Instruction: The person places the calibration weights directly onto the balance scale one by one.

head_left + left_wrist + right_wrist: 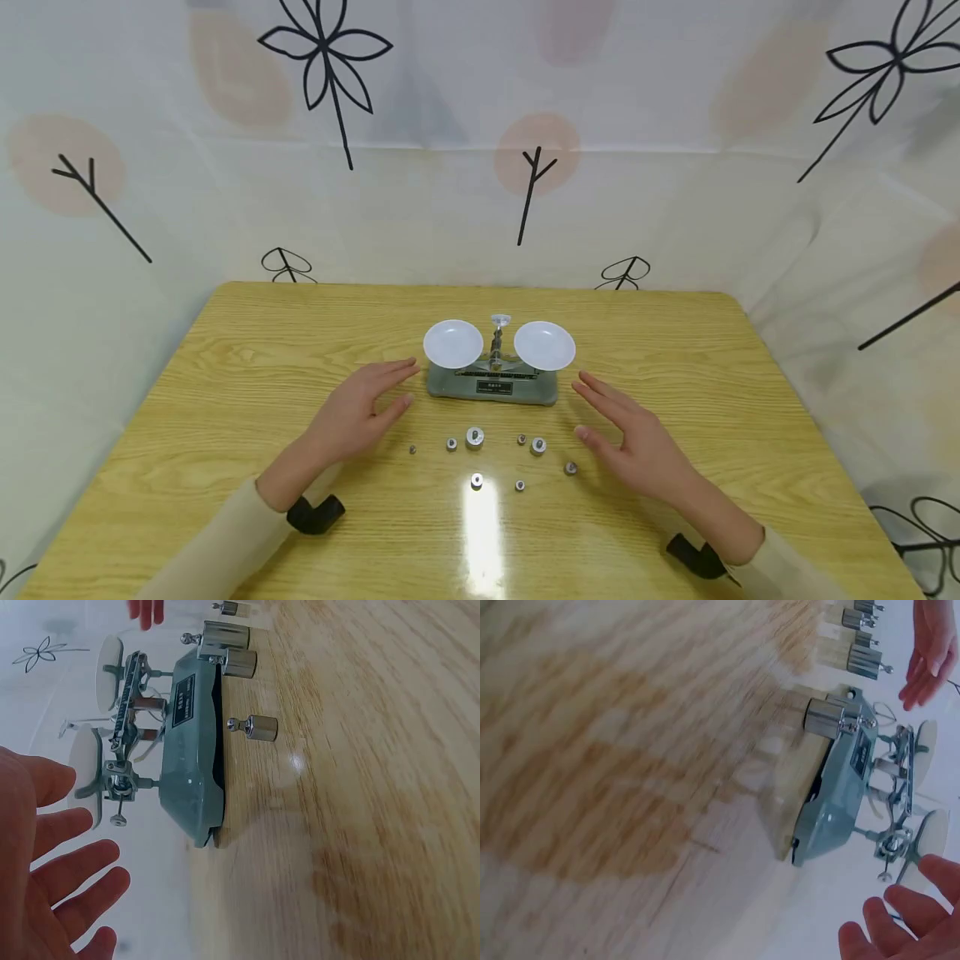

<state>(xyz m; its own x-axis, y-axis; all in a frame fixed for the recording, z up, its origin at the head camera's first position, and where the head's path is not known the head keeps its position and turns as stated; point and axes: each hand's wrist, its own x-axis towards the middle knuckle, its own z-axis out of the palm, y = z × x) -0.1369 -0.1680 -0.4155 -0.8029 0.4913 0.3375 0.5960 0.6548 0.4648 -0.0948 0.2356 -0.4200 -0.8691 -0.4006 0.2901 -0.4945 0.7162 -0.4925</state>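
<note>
A balance scale with a grey-green base stands towards the back of the table, its two white pans side by side with nothing on them. My left hand is beside the base's left end, fingers extended and palm turned inward, holding nothing. On the opposite side, my right hand mirrors it, fingers extended, also holding nothing. Between the hands, several metal weights of different sizes stand in front of the scale, the largest weight near the middle. The left wrist view shows the spread fingers close to one pan.
The wood-grain table meets a patterned cloth backdrop behind and at the sides. One small weight lies nearest the right hand, a tiny weight nearest the left. A bright light reflection falls on the table's front.
</note>
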